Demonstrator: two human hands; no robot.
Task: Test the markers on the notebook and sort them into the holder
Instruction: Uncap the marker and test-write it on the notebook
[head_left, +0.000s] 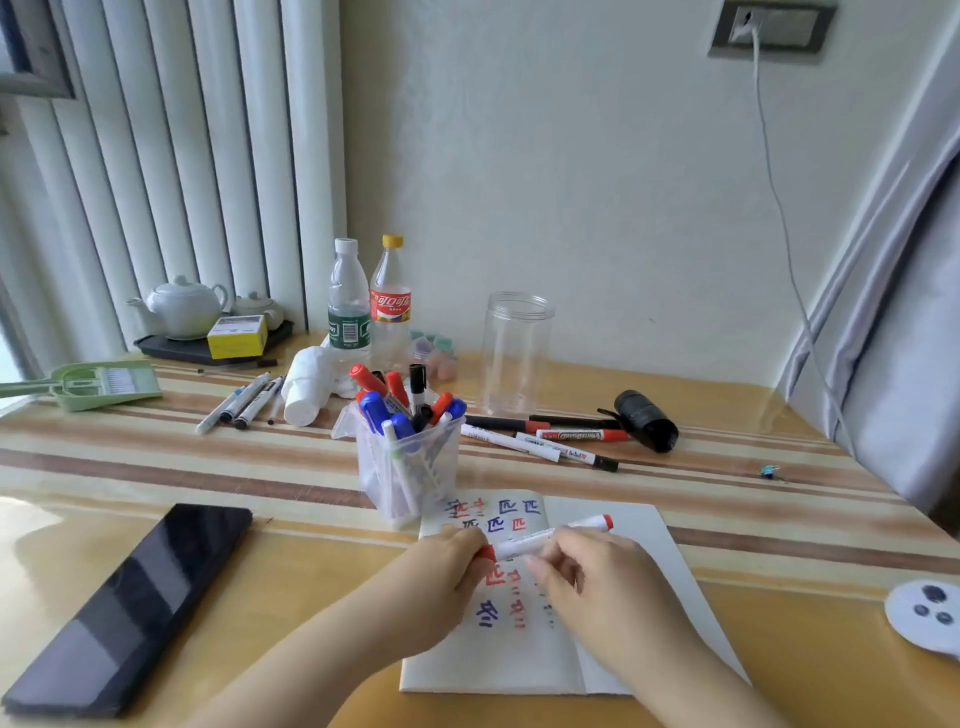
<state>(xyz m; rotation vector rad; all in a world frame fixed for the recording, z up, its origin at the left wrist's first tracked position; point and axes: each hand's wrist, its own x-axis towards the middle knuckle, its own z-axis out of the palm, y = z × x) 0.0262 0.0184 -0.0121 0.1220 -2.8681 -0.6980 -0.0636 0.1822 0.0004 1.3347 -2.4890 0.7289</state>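
An open white notebook lies at the table's near edge, its pages covered with red and blue test marks. Over it I hold a white marker with red ends lying level. My left hand pinches the red cap at its left end. My right hand grips the white barrel. Just behind the notebook stands a clear plastic holder packed with several red, blue and black markers. More markers lie loose on the table to the right of the holder, and another group of pens lies to its left.
A dark phone lies at the near left. Behind the holder stand two bottles, a white cloth roll and an empty clear jar. A black roll sits right, a green dustpan and teapot tray far left.
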